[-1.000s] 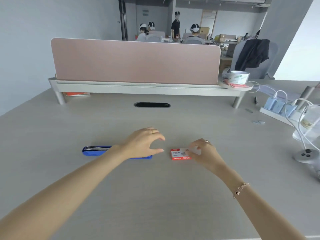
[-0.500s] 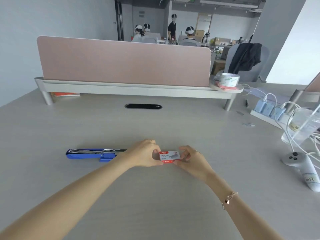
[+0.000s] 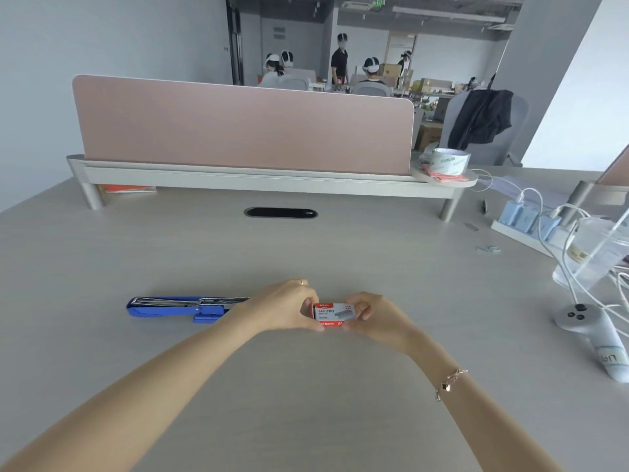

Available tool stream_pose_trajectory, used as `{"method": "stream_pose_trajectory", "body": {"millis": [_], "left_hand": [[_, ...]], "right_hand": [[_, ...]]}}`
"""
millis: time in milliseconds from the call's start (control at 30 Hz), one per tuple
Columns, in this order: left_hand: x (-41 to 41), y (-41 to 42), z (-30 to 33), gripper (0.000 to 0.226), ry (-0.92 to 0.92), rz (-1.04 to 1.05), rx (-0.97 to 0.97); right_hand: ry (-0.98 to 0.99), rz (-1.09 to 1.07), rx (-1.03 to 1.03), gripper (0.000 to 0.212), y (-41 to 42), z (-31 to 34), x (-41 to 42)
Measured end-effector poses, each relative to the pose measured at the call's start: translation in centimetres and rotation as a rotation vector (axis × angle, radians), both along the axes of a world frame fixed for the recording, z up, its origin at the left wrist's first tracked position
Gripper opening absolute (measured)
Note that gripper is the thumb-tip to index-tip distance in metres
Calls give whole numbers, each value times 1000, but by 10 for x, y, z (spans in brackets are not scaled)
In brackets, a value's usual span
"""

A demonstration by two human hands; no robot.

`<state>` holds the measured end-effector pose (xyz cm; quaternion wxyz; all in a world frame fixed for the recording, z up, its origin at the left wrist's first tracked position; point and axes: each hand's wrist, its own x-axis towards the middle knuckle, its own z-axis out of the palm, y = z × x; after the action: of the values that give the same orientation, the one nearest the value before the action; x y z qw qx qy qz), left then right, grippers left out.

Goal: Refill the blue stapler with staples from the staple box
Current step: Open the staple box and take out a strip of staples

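Long blue plastic stapler [image 3: 177,309] w/ metal staple track exposed lies flat on pale wood-grain desk [image 3: 306,386], just left of the hands. Left hand [image 3: 284,310] & right hand [image 3: 372,316] pinch opposite ends of small red-and-white cardboard staple box [image 3: 333,315], fingers clamped. Box prob. light, crushable; grip ends, not faces.

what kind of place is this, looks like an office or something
Most likely an open-plan office. The person works at a desk with a pink divider screen along its back edge, a power strip with chargers sits to the right, and more desks with people stand in the room behind.
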<state>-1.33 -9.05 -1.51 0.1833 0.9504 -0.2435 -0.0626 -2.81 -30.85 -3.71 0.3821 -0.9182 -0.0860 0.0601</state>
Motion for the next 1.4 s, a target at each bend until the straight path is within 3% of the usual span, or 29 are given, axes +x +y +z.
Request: {"method": "stream_pose_trajectory", "body": {"millis": [333, 600, 733, 867, 1167, 1400], "left_hand": [[-5, 16, 1, 44, -35, 39, 38], [-10, 18, -1, 39, -59, 83, -38], [-10, 18, -2, 39, -76, 85, -27], [-6, 19, -5, 36, -50, 83, -12], [-8, 21, 14, 13, 48, 41, -33], [-6, 19, 19, 27, 23, 59, 61]], "right_hand": [[19, 15, -59, 44, -10, 3, 3], [19, 10, -69, 41, -13, 3, 1], [30, -10, 64, 32, -12, -5, -5], [-69, -89, 146, 37, -11, -16, -15], [-105, -116, 178, 38, -10, -19, -15], [-110, -105, 174, 39, -9, -19, -15]]}}
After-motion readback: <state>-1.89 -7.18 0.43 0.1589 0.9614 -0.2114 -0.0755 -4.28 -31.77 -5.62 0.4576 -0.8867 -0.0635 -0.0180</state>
